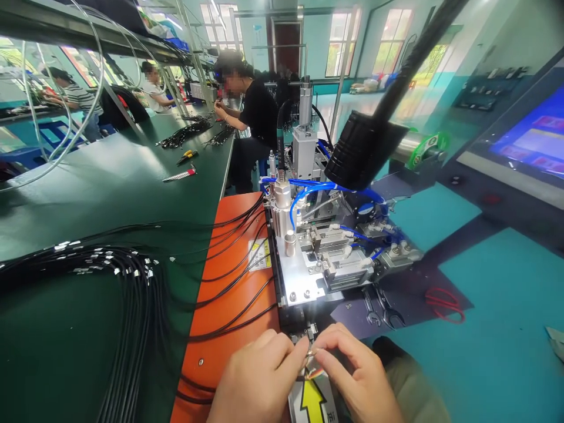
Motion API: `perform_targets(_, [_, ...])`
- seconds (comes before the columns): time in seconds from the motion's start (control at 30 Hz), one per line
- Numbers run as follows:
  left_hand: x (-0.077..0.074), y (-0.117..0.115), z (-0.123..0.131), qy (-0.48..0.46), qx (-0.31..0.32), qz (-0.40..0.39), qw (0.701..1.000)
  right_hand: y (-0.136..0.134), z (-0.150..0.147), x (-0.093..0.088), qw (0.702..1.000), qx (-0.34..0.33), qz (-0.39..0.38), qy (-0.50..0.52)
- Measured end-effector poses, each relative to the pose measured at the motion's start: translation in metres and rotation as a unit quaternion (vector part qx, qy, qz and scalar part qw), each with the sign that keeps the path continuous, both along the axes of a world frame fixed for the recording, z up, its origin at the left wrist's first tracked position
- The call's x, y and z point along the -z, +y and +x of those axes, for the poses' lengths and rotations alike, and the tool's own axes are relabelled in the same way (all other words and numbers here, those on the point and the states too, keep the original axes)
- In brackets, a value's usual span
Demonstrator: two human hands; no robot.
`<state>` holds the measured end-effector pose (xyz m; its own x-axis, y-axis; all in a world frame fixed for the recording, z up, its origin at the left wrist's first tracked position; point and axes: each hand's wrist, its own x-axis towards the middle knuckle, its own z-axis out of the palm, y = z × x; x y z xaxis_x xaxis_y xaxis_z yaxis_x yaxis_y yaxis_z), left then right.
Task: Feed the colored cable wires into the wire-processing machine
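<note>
My left hand (259, 376) and my right hand (356, 370) meet at the bottom middle, both closed in a pinch with fingertips almost touching. Between them are thin coloured wires (315, 373), partly hidden by the fingers. Just beyond the fingertips sits the front end of a metal machine (304, 285) with cylinders and blue air hoses. Below the wires, a label with a yellow arrow (312, 402) points toward the machine. Black cables (240, 320) cross the orange plate (233, 217) left of the machine, and some pass beneath my left hand.
A bundle of black cables (132, 329) lies on the green table (185, 200). Pliers (187, 157) and a red-handled tool (180, 174) lie farther back. Wrenches (381, 308) rest right of the machine. A black lamp-like cylinder (363, 150) hangs above. A co-worker (255, 111) sits beyond.
</note>
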<state>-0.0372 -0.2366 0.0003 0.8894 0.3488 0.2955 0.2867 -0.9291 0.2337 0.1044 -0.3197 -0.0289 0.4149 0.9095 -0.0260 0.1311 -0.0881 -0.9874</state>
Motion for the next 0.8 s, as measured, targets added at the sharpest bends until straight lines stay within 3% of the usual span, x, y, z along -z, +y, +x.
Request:
perform_targets(0.07, [0.0024,-0.0028,-0.0001,-0.002,-0.024,0.007,1.0,-0.0013,0.0005,-0.001,1.0,-0.005,-0.012,0.027])
perform_targets(0.17, [0.0058,-0.0051,0.0002,0.002,-0.063,-0.08,0.995,-0.0022,0.0017,-0.0014,0.997,-0.009,-0.028,0.067])
perform_targets(0.3, [0.0055,-0.0055,0.001,-0.009,-0.05,-0.151,0.987,-0.0009,0.0022,-0.0013,0.995,0.011,-0.034,0.09])
perform_targets(0.8, [0.0017,-0.0052,0.0011,-0.031,-0.024,-0.163,0.986,-0.0014,0.0014,-0.0027,0.992,0.012,-0.06,0.113])
